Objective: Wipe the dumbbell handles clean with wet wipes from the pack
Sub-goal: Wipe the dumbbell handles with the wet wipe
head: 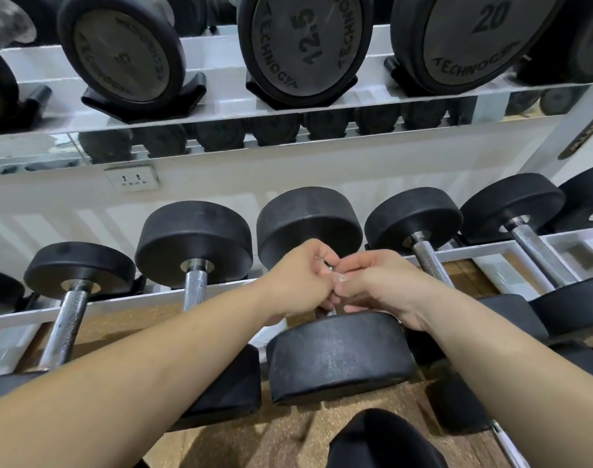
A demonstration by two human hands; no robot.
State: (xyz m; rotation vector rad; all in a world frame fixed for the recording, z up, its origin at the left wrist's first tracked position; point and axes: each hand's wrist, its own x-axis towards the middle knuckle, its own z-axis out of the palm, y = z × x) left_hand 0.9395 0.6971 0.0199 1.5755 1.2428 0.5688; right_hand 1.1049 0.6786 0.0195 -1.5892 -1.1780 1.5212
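left hand (297, 282) — grip curled round dumbbell handle (329, 312) (lower rack (136, 298)) | right hand (381, 287) — same grip, touching left

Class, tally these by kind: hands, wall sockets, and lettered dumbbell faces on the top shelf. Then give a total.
Hands: 2, left hand and right hand
Wall sockets: 1
Lettered dumbbell faces: 3
Total: 6

a gym: rubber dumbbells (193, 241) in rows on a white two-tier rack (221, 106), weights marked.
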